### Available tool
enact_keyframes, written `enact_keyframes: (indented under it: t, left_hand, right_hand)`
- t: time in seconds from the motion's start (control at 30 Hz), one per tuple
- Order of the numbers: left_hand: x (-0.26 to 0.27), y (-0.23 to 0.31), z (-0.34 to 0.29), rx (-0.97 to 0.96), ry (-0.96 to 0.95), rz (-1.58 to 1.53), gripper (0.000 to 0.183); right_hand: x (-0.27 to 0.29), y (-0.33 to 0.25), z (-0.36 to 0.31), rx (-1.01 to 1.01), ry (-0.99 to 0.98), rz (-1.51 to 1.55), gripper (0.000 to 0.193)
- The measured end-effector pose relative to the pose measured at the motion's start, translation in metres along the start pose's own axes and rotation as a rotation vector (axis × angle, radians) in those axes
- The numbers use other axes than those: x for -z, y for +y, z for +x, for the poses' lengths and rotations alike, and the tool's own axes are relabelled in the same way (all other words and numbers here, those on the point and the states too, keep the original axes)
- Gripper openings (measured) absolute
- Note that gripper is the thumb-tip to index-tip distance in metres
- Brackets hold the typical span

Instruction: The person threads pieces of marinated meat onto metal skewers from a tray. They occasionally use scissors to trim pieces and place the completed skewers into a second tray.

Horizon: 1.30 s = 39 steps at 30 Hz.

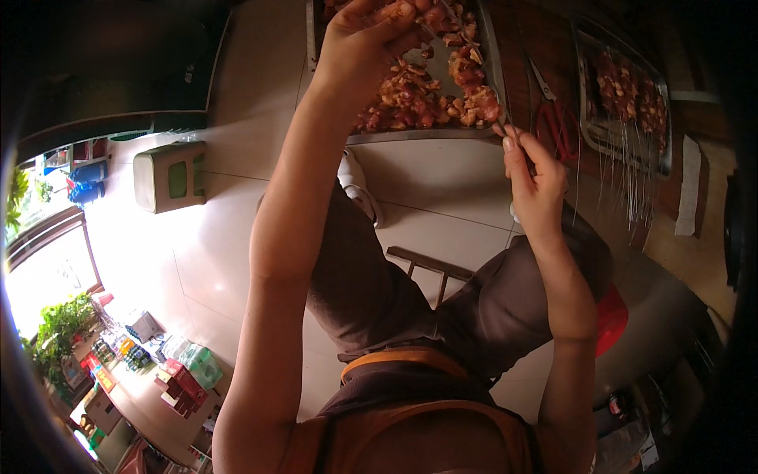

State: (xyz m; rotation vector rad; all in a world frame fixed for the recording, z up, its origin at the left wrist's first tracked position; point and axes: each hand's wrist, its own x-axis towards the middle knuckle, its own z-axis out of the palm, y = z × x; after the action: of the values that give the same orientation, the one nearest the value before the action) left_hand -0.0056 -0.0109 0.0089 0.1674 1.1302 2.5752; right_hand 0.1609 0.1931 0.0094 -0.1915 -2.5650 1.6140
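Observation:
At the top of the head view lies a metal tray (403,136) with chunks of raw marinated meat (407,103). My left hand (367,35) reaches over its left part, fingers bent and closed on a piece of meat; the picture's edge partly cuts off the fingertips. Beside the tray's near right corner, my right hand (537,170) pinches the end of a thin skewer (502,125) between thumb and fingers. The skewer points up and left over the tray, along a row of meat chunks (470,75). How many chunks it pierces, I cannot tell.
Red-handled scissors (557,126) lie right of the tray. Farther right, a second metal tray (586,118) holds filled skewers (632,103), their bare ends jutting over its near edge. A pale strip (688,186) lies beyond. A stool (170,175) stands on the floor at left.

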Motion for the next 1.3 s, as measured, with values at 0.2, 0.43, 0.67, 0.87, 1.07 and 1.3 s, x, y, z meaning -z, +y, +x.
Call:
enact_keyframes:
  t: [0.2,0.43,0.67,0.87,1.07,1.3]
  left_hand:
    - [-0.001,-0.016,-0.003,0.015,0.028,-0.199,0.042]
    - [-0.006,-0.025,-0.012,0.117,0.089,-0.095,0.041]
    - [-0.021,-0.030,-0.030,0.084,-0.007,0.093,0.039]
    - [-0.032,-0.032,-0.040,0.135,-0.002,0.074,0.050]
    - [-0.035,-0.043,-0.036,0.095,0.093,0.064,0.032]
    - [-0.043,-0.044,-0.030,0.144,0.086,0.087,0.076]
  right_hand:
    - [-0.003,-0.002,0.001,0.048,0.027,-0.014,0.023]
    - [-0.005,-0.002,0.001,0.075,0.061,-0.014,0.021]
    - [-0.008,-0.007,0.004,0.086,0.058,0.000,0.020]
    - [-0.010,-0.006,0.011,-0.078,-0.013,0.222,0.021]
    - [-0.015,-0.010,0.014,-0.193,-0.052,0.362,0.023]
    - [-0.011,-0.014,0.016,-0.338,-0.007,0.461,0.024]
